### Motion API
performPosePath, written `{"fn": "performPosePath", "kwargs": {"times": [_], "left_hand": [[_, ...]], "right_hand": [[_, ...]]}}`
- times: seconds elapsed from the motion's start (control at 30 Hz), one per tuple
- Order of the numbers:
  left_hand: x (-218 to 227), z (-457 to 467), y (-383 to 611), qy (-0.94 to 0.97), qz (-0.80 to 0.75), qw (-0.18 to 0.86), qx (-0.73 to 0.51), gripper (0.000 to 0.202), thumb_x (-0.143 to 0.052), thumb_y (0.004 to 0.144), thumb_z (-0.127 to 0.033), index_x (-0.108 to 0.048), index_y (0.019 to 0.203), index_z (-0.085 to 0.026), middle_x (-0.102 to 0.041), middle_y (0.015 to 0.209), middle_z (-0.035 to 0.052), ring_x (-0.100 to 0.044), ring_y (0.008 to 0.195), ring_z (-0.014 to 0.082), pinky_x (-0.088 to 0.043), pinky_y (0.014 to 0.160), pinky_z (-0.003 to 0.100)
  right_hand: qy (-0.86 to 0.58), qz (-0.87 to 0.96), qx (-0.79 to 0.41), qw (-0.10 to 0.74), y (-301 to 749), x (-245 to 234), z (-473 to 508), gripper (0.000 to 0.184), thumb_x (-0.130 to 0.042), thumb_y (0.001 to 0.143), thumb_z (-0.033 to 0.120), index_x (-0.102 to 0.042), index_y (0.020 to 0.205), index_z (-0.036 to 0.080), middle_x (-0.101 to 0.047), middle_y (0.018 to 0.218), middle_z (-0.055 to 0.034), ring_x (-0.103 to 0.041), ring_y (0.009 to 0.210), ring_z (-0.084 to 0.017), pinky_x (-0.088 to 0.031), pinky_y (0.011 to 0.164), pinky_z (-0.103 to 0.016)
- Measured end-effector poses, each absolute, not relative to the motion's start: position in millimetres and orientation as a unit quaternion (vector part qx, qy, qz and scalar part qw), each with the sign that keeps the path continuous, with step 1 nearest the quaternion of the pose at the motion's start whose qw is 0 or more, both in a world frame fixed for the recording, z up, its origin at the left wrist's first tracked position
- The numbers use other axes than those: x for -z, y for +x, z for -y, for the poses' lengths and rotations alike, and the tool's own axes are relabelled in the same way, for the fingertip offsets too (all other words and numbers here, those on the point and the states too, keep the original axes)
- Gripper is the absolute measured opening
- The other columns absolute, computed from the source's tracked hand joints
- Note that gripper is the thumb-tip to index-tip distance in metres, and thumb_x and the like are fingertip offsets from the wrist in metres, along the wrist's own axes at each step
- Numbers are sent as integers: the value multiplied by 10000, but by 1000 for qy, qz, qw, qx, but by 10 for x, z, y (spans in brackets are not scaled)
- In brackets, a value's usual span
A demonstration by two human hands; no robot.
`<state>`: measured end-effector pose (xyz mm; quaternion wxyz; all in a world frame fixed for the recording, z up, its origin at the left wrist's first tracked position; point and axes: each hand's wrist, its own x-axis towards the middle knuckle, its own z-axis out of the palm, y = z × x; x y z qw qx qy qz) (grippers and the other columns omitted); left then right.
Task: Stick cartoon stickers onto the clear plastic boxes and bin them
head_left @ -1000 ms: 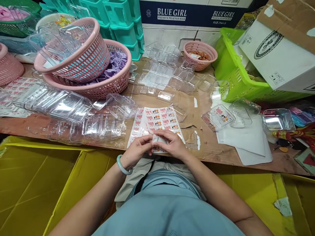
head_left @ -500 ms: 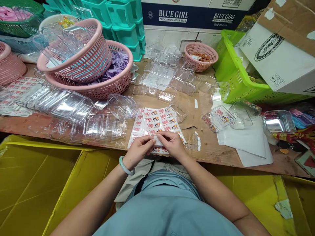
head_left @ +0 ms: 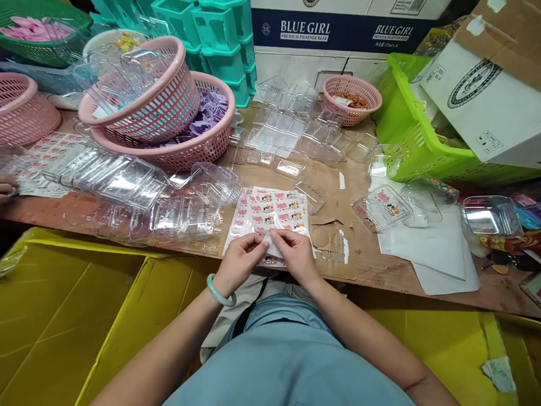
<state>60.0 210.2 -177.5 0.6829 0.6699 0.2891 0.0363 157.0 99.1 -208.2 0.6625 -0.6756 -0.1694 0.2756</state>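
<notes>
Between my two hands is a small white piece of sticker sheet [head_left: 274, 248], pinched at its upper edge. My left hand [head_left: 244, 255], with a pale green bangle [head_left: 220, 292] on its wrist, is closed with thumb and forefinger on the left side of it. Close beside it, my right hand [head_left: 297, 252] pinches the right side the same way. Under and beyond both hands lie printed sticker sheets [head_left: 270, 211] with cats and red lettering. What the piece's underside shows is hidden from me.
Clear plastic boxes [head_left: 114, 177] lie in rows at the left, with pink baskets [head_left: 169, 152] behind. A closed clear box with a cat sticker [head_left: 384, 207] sits on the right by white paper [head_left: 426, 254]. Another person's hand [head_left: 7, 185] shows at the far left edge.
The view has shifted slightly left, so things appear a little further right. Another person's hand has come in at the left edge. My hands keep their pinch on the white piece.
</notes>
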Motion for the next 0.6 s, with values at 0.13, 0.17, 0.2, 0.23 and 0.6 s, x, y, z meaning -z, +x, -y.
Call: {"fn": "performPosePath", "kwargs": {"times": [0.13, 0.17, 0.2, 0.23, 0.6], "left_hand": [[1854, -2154, 504, 673, -326, 664, -11, 393, -648, 724, -530, -500, 628, -179, -430, 501, -59, -340, 447, 71, -270, 441, 205], [1868, -2183, 445, 677, -332, 657, 1, 392, -640, 727, -528, -484, 621, -184, -416, 493, -63, -331, 439, 72, -266, 436, 205], [1874, -2214, 380, 687, -332, 646, 14, 391, -633, 733, -521, -470, 608, -188, -405, 492, -64, -329, 437, 73, -268, 436, 207], [1869, -2244, 313, 704, -329, 629, 22, 390, -630, 740, -509, -462, 593, -189, -398, 494, -61, -333, 444, 77, -275, 443, 210], [1526, -1949, 596, 523, -227, 819, -67, 335, -569, 877, -474, -696, 1052, -218, -655, 1094, 84, -588, 1019, 214, -493, 836, 311]], "right_hand": [[-628, 69, -275, 725, 1680, 2116, -1029, 216, -730, 734, 385, -759, 802, 182, -759, 824, -36, -680, 753, -178, -542, 729, -295], [-599, 34, -282, 749, 1747, 2123, -1031, 221, -746, 716, 383, -751, 796, 177, -760, 828, -41, -687, 750, -175, -553, 730, -300], [-567, -1, -287, 772, 1818, 2123, -1028, 226, -757, 704, 381, -741, 797, 176, -760, 840, -49, -694, 751, -175, -565, 729, -307], [-538, -32, -285, 793, 1883, 2111, -1018, 230, -760, 704, 381, -732, 806, 177, -761, 857, -56, -702, 757, -176, -577, 727, -315], [-703, 493, 29, 513, 1638, 1801, -782, 378, -606, 862, 177, -645, 1220, 294, -653, 1268, -40, -554, 1253, -248, -410, 1104, -475]]}}
